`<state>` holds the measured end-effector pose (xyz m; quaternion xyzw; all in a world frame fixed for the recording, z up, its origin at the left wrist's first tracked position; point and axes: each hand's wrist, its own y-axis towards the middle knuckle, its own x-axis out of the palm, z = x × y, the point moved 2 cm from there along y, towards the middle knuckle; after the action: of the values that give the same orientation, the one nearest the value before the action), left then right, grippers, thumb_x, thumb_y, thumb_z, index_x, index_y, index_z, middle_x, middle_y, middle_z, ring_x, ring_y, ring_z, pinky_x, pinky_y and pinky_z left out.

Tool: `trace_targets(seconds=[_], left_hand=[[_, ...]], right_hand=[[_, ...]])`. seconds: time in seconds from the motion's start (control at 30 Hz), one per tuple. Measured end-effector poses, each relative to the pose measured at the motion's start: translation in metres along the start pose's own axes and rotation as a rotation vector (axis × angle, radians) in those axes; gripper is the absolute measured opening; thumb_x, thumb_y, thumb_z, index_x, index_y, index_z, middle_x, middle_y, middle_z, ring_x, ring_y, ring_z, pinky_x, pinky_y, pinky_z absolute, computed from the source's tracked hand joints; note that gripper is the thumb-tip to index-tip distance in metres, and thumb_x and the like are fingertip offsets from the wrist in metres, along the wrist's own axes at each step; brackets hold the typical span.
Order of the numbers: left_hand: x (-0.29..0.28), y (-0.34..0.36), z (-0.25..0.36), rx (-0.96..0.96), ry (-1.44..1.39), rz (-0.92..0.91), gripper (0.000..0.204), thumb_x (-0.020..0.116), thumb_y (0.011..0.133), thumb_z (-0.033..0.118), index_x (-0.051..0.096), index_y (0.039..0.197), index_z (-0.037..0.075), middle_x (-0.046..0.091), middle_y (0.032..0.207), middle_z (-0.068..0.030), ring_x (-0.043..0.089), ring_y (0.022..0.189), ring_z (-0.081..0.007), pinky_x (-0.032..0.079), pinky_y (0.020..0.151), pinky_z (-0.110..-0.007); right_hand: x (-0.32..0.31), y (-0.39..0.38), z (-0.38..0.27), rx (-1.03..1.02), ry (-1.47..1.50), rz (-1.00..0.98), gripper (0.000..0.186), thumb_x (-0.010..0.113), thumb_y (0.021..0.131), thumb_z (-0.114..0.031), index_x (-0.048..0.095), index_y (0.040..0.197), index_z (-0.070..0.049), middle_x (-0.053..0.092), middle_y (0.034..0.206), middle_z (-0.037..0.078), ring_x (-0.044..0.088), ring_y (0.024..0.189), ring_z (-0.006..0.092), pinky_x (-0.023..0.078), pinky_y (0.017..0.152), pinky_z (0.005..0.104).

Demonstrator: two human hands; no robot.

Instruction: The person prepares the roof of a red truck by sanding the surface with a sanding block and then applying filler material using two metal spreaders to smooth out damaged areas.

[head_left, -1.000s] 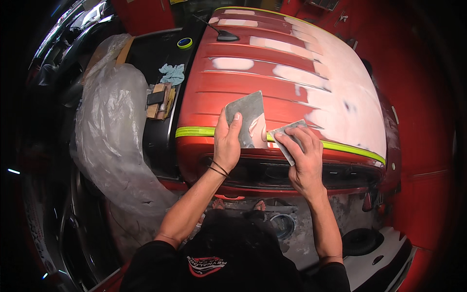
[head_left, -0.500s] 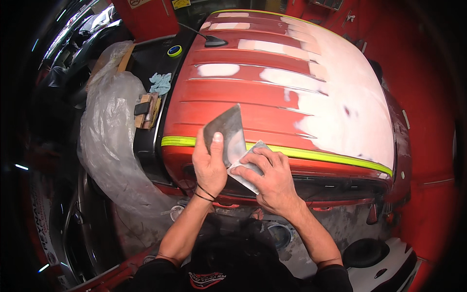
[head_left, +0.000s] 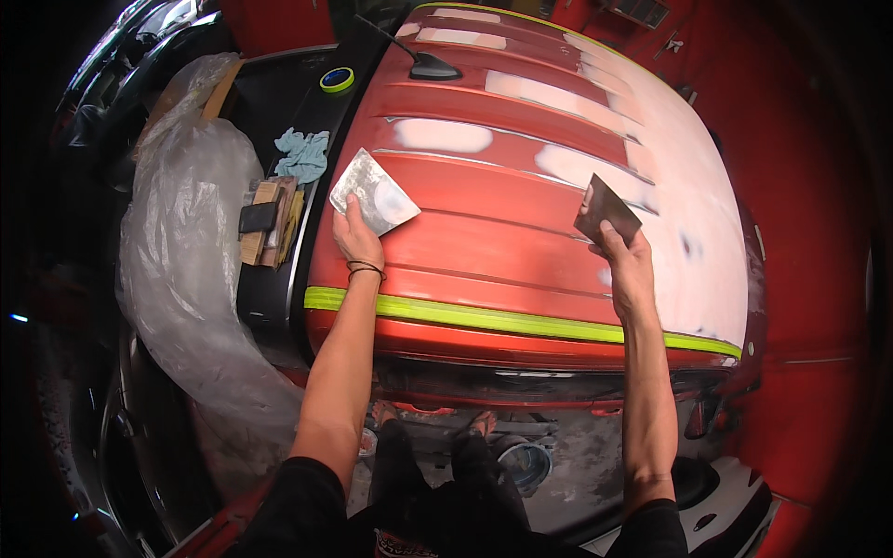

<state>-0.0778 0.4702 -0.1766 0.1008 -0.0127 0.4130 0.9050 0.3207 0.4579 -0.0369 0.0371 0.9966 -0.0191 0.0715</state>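
My left hand [head_left: 358,234] grips a flat metal filler spreader [head_left: 381,193] with pale filler smeared on it, above the left part of the red car roof [head_left: 456,223]. Over on the right, my right hand [head_left: 628,265] has fingers and thumb closed on a smaller dark filler spreader [head_left: 606,212]. That one is near the border between the red paint and the wide whitish filler area [head_left: 698,186]. I cannot tell whether it touches the roof. White patches [head_left: 442,136] cover parts of the roof ribs.
Bright yellow-green tape [head_left: 465,314] lines the roof's near edge. Left of it are a tape roll [head_left: 337,80], a blue cloth [head_left: 300,154], sanding pads [head_left: 263,219] and plastic sheeting [head_left: 186,242]. A black antenna [head_left: 433,66] rises from the roof. A bucket [head_left: 526,463] stands below.
The two spreaders were together in front of me. Now they are apart: my left hand has gone forward and left, my right hand forward and right over the roof.
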Motion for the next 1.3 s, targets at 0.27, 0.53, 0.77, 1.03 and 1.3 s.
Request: trace_targets(seconds=[0.27,0.53,0.77,1.03,1.3], left_hand=[[0.005,-0.004,0.004,0.046,0.132,-0.062,0.045,0.054,0.114,0.034,0.07,0.119,-0.008,0.078,0.101,-0.0256,0.077,0.094,-0.0409,0.055,0.081,-0.048],[0.003,-0.003,0.009,0.04,0.15,-0.055,0.041,0.054,0.114,0.031,0.069,0.118,-0.006,0.077,0.1,-0.0273,0.077,0.094,-0.0453,0.056,0.079,-0.05],[0.008,-0.004,0.007,-0.005,0.186,-0.056,0.045,0.054,0.115,0.033,0.07,0.12,-0.009,0.078,0.102,-0.0263,0.078,0.093,-0.0394,0.055,0.079,-0.046],[0.008,-0.003,0.014,-0.002,0.178,-0.041,0.042,0.052,0.115,0.03,0.07,0.119,-0.008,0.077,0.101,-0.0276,0.077,0.093,-0.0439,0.055,0.079,-0.048],[0.007,-0.003,0.014,-0.012,0.189,-0.044,0.043,0.052,0.115,0.031,0.069,0.12,-0.008,0.077,0.102,-0.0273,0.076,0.093,-0.0442,0.055,0.079,-0.049]], right_hand=[[0.103,0.162,0.024,-0.519,-0.808,-0.29,0.04,0.049,0.109,0.002,0.067,0.144,-0.006,0.073,0.131,0.016,0.069,0.122,0.033,0.052,0.111,0.0437],[0.159,0.222,0.044,-0.444,-1.225,-0.253,0.042,0.053,0.103,-0.012,0.073,0.14,-0.018,0.069,0.137,0.018,0.066,0.118,0.0471,0.055,0.105,0.0537],[0.154,0.179,0.057,-0.692,-1.208,-0.141,0.049,0.059,0.089,-0.001,0.076,0.133,-0.015,0.073,0.129,0.014,0.068,0.112,0.0438,0.058,0.098,0.0526],[0.148,0.166,0.036,-0.574,-1.157,-0.16,0.037,0.056,0.104,-0.006,0.074,0.135,-0.017,0.071,0.124,0.016,0.066,0.106,0.0449,0.054,0.098,0.0529],[0.156,0.167,0.05,-0.571,-1.202,-0.14,0.041,0.059,0.095,-0.003,0.078,0.127,-0.019,0.074,0.126,0.013,0.069,0.108,0.0429,0.058,0.095,0.0537]])
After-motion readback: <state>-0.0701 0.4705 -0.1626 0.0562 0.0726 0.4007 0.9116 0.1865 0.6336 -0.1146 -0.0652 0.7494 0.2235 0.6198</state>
